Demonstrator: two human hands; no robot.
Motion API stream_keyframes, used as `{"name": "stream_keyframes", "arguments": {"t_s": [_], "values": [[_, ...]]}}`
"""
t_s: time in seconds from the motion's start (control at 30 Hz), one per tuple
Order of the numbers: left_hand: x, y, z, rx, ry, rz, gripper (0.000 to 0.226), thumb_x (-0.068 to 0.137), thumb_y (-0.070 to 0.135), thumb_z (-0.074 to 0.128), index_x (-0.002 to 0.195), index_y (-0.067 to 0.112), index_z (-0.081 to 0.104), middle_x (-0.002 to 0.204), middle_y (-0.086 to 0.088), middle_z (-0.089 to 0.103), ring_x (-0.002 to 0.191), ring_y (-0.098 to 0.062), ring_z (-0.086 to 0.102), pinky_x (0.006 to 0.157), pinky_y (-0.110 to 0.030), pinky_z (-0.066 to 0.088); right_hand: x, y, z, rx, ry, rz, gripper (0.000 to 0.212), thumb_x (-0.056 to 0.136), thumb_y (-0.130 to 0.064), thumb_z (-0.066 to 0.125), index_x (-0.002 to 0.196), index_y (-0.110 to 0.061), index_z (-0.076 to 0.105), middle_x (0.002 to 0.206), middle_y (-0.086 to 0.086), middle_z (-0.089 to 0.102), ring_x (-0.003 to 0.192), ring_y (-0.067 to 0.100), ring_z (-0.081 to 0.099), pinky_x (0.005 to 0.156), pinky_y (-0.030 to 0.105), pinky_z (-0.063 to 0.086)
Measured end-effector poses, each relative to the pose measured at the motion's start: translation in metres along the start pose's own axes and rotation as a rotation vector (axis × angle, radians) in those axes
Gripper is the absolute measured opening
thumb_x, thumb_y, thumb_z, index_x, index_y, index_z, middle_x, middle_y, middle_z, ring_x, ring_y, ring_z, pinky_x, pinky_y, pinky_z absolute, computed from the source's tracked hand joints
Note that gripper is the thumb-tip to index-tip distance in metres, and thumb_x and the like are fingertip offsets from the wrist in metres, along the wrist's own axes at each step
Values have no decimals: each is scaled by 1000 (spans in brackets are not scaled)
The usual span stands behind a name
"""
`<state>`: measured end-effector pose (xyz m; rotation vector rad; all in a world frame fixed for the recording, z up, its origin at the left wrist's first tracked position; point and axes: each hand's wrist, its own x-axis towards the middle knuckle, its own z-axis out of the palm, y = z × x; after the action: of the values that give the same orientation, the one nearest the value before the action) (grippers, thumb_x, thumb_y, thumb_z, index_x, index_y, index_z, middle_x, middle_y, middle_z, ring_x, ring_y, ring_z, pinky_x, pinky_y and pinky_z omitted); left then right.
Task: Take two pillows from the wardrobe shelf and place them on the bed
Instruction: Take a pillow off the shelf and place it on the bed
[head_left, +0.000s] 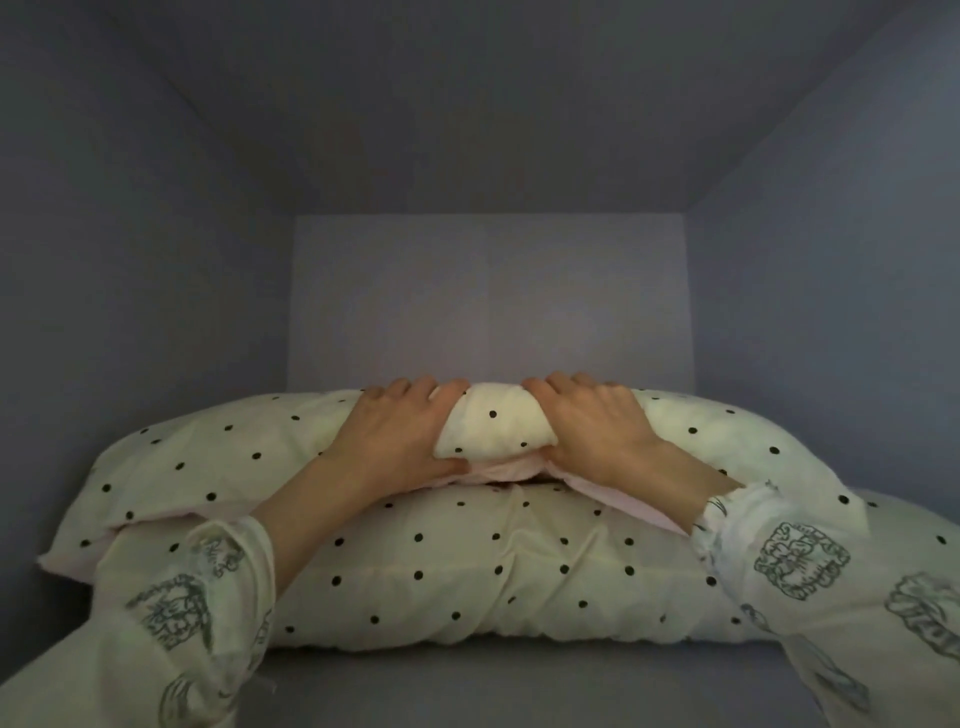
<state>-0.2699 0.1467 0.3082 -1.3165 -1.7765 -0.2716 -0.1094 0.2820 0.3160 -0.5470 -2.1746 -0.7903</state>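
Note:
Two cream pillows with black dots lie stacked inside the wardrobe compartment. The upper pillow (208, 457) spans the shelf's width and bulges up at its middle, squeezed between my hands. My left hand (395, 441) grips it left of the bulge, fingers over the top and thumb under the front edge. My right hand (602, 431) grips it the same way right of the bulge. The lower pillow (493, 571) lies under it, nearer the front.
The grey shelf floor (519, 691) shows in front of the pillows. The compartment's back wall (488, 296), side walls and ceiling enclose the pillows closely. My printed sleeves reach in from both lower corners.

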Motion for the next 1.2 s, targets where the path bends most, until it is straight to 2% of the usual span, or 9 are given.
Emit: {"name": "stream_keyframes", "arguments": {"t_s": [0.13, 0.27, 0.37, 0.5, 0.63, 0.73, 0.87, 1.0, 1.2], "values": [[-1, -3, -7, -60, -110, -34, 90, 67, 60, 63, 140, 32, 18, 135, -1, 44, 119, -27, 46, 100, -46, 36, -8, 1, 7, -15, 67, -40, 52, 76, -32, 62, 125, -26, 44, 113, 0, 58, 101, 26, 56, 71, 32, 41], [7, 11, -1, 144, 35, -128, 55, 81, 45, 58, 127, 21, 38, 120, -5, 56, 105, -26, 56, 86, -37, 42, -3, 2, 5, -5, 112, -37, 48, 81, -32, 59, 126, -27, 44, 113, 1, 58, 99, 27, 56, 70, 33, 39], [17, 12, -7, 148, 122, -176, 44, 84, 35, 57, 123, 22, 41, 114, -6, 59, 100, -26, 57, 79, -35, 43, 9, 4, -1, 8, 186, 5, 42, 85, -26, 53, 126, -28, 44, 114, 1, 57, 99, 29, 55, 69, 32, 35], [24, 8, -24, 115, 223, -193, 43, 82, 25, 61, 121, 22, 43, 112, -8, 58, 98, -28, 57, 77, -38, 44, 15, 5, -19, -9, 286, 43, 42, 84, -21, 53, 125, -25, 45, 114, 1, 57, 99, 29, 56, 79, 38, 42], [21, 12, -55, 146, 306, -140, 52, 76, 27, 69, 121, 19, 45, 110, -14, 56, 98, -34, 54, 80, -43, 42, 5, 10, -46, -48, 480, 70, 54, 63, -14, 76, 114, -17, 60, 101, 7, 65, 85, 32, 61, 74, 40, 51], [16, 25, -88, 169, 398, -81, 49, 73, 24, 72, 117, 14, 53, 103, -20, 58, 91, -39, 54, 76, -47, 41, -10, 15, -69, -25, 574, 91, 58, 56, -13, 80, 111, -15, 62, 104, 9, 66, 88, 34, 62, 75, 41, 50], [-6, 55, -127, 175, 455, -50, 44, 71, 16, 71, 112, 12, 57, 105, -20, 60, 92, -40, 55, 76, -46, 39, -45, 19, -98, 7, 620, 125, 64, 52, -16, 82, 113, -14, 62, 109, 10, 65, 94, 34, 61, 78, 42, 46], [-47, 93, -154, 174, 511, -23, 46, 61, 3, 72, 105, 10, 60, 101, -21, 63, 85, -41, 58, 72, -45, 43, -99, 20, -121, 29, 668, 125, 59, 56, -11, 80, 112, -14, 62, 109, 10, 65, 96, 34, 61, 78, 41, 46], [-103, 157, -176, 111, 456, -27, 45, 59, 1, 70, 103, 9, 61, 99, -21, 63, 84, -40, 58, 73, -46, 44, -180, 30, -145, 99, 622, 83, 54, 58, -11, 78, 111, -12, 64, 107, 11, 66, 93, 34, 62, 76, 42, 46]]}}
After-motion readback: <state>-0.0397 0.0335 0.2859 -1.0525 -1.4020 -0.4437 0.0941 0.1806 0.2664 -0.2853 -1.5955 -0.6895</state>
